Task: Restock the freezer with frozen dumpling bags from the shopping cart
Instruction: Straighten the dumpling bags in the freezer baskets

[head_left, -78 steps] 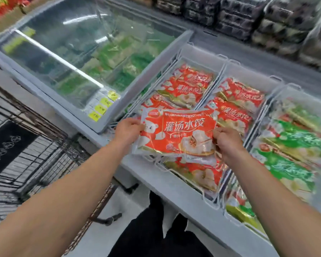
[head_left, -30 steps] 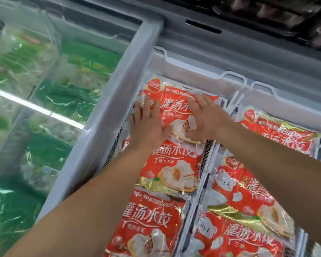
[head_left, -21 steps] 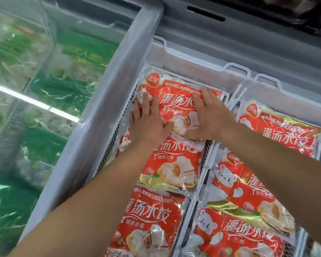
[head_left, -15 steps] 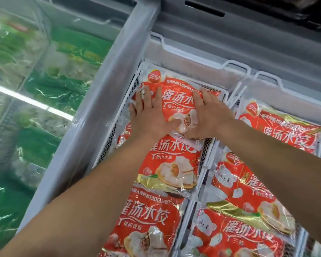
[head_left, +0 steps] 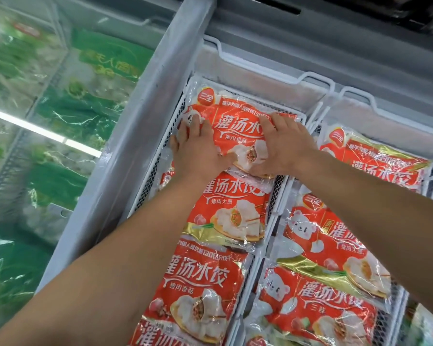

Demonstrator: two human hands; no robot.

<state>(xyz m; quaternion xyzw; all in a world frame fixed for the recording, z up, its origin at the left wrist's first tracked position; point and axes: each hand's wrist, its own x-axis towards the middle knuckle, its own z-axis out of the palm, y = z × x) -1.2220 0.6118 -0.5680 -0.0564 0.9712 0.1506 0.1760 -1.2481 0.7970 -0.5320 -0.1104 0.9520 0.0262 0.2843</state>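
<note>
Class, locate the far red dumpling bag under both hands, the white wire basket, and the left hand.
Red dumpling bag point(head_left: 238, 126), head view, printed front.
White wire basket point(head_left: 315, 79), head view, far rim.
Left hand point(head_left: 198, 148), head view, back.

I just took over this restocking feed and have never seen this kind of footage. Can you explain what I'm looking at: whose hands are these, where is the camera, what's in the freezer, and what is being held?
There is no machine here: a person works bare-handed, and the single camera sits on their head, looking forward and down.

The left hand and right hand lie flat on a red dumpling bag, pressing it down at the far end of a white wire basket inside the open freezer. Nothing is gripped; the fingers look straight.

Nearer in that basket lie more red bags. The neighbouring basket to the right holds similar red bags with a bear picture. On the left, green bags sit under a closed glass lid.
</note>
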